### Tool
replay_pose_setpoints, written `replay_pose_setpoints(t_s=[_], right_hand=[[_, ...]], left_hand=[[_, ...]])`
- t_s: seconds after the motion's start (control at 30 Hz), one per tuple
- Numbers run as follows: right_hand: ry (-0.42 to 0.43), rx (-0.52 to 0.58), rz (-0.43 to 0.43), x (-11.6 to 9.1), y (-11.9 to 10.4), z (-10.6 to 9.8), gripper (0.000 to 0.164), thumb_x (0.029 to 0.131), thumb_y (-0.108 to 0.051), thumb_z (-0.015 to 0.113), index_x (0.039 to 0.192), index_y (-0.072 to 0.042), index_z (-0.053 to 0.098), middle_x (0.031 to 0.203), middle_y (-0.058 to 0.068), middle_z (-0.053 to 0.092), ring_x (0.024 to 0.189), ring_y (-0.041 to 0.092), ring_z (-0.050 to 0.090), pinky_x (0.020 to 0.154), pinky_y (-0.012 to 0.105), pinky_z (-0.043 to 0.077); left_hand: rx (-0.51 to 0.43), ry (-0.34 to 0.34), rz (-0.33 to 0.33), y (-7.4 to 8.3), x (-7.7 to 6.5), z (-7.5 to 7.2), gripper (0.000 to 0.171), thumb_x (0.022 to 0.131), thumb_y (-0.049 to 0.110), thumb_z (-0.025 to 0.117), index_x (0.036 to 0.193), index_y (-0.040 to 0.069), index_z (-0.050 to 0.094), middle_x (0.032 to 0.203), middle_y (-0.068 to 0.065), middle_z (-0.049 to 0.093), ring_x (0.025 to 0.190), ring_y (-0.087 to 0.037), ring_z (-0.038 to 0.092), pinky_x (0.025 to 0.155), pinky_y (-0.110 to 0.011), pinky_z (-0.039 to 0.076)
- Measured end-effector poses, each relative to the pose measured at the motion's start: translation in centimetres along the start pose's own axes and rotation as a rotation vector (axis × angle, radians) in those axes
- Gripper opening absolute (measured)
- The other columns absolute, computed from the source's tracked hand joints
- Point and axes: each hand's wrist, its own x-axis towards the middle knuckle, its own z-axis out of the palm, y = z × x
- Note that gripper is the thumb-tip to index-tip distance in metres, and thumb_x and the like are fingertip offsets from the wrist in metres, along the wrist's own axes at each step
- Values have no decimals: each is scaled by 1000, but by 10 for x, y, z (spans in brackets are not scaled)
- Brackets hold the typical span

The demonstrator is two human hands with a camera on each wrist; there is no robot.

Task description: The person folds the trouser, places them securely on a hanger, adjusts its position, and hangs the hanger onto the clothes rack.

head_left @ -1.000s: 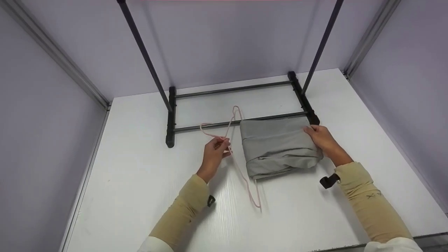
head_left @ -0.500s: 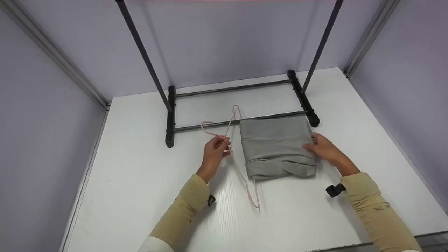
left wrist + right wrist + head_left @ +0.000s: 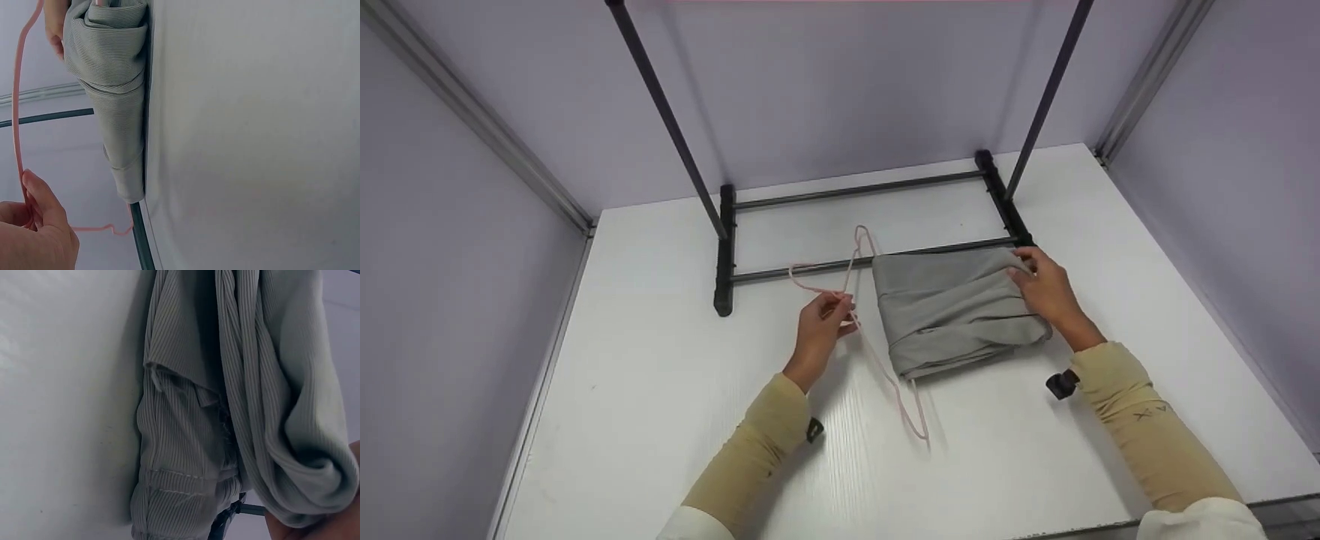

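A pink wire-thin clothes hanger lies sideways, its hook pointing left. My left hand pinches it at the neck, between thumb and fingers. Folded grey ribbed cloth, a garment of some kind, is wrapped over the hanger's far side, whose bar is hidden inside. Both hanger corners stick out past the cloth's upper and lower edges. At the cloth's top right corner, my right hand grips the fabric with thumb and fingers. Close up in the right wrist view, loose ribbed layers hang in folds with a stitched hem.
A black rack base stands behind, with two crossbars and two uprights. The cloth's upper edge overlaps the front crossbar. Pale walls enclose the white table at the back and sides.
My right hand slid down the cloth's right edge, then back up to its top corner. The fabric's lower right part has lifted and creased. My left hand has stayed in place.
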Motion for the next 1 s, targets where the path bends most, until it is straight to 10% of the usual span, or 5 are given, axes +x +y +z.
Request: replay_pose_setpoints(t_s=[0.2, 0.43, 0.7, 1.0], right_hand=[[-85, -147, 23, -6, 9, 3, 47, 93, -10, 55, 134, 6, 39, 120, 31, 47, 107, 42, 46, 86, 53, 38], [56, -246, -163, -28, 2, 6, 34, 88, -5, 60, 120, 5, 51, 102, 19, 48, 91, 31, 48, 75, 45, 40], [-271, -289, -368, -63, 6, -6, 31, 86, -27, 68, 110, -8, 63, 106, 6, 57, 101, 26, 49, 82, 45, 33], [-161, -470, -479, -83, 24, -9, 31, 74, -19, 79, 102, -15, 67, 99, 2, 57, 97, 25, 45, 73, 39, 27]], left_hand=[[6, 1, 5, 10, -7, 4, 24, 94, 9, 56, 108, -10, 53, 103, -25, 57, 84, -20, 59, 77, -34, 52], [-15, -4, 13, 11, -7, 4, 26, 94, 9, 56, 110, -12, 52, 102, -25, 56, 82, -20, 58, 76, -33, 52], [-15, -10, 20, 3, -1, 2, 24, 94, 8, 55, 109, -11, 52, 104, -28, 55, 82, -19, 58, 77, -35, 52], [-4, 16, 48, -13, 6, 0, 25, 92, 15, 59, 107, -5, 55, 103, -25, 56, 82, -17, 59, 75, -32, 52]])
